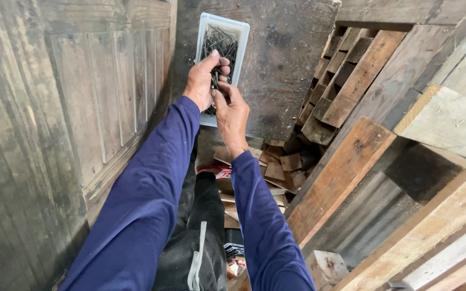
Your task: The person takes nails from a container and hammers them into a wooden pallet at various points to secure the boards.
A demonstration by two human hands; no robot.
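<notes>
Step in hand: both hands are up at a clear plastic tub point(238, 32) of dark nails point(219, 43); it looks to me like nails are being picked out of it.
Left hand point(203, 81): fingers curled together over the near part of the tub, the tips pressed on a few nails; whether they truly pinch them I cannot tell, as the hand hides its own grip.
Right hand point(232, 113): just below and touching the left, thumb up, fingers folded in; it seems to steady the tub's lower end, though the contact is hidden.
Where the tub is: lying on a dark, weathered board point(287, 70), its rim just beside an old wooden door panel point(82, 97).
Long axis of the tub: runs away from the person, near end under the hands, far end toward the top of the view, tilted slightly to the right.
Nails: a loose tangle, most lying roughly along the tub's length, some crossed; which end is the head I cannot make out.
What the next move calls for, as I judge it: a firm fingertip pinch and a clean lift, without tipping the tub.
Around: stacked timber planks point(351, 161) to the right, offcuts point(281, 167) on the floor below.
</notes>
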